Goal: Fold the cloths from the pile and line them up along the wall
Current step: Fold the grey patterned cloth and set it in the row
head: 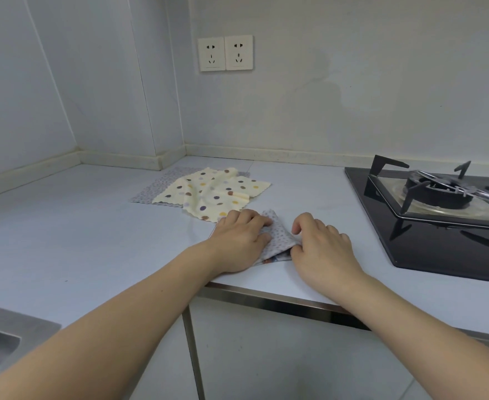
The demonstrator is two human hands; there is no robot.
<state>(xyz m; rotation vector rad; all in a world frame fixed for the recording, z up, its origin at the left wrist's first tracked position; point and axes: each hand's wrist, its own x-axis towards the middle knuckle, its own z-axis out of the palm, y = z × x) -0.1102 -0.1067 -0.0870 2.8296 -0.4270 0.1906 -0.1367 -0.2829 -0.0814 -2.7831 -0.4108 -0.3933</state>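
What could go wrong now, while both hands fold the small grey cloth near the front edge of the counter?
1. The grey cloth lies close to the counter edge, so a pull toward the person might slide it off.
2. The left hand rests on the cloth near the cream dotted cloth; moving forward may drag or crumple the pile.
3. The right hand pinches a raised fold; if released early, the fold may spring open.

Both hands on grey dotted cloth [277,238] at counter [64,226] edge, left hand [239,241] pressing, right hand [321,249] pinching fold
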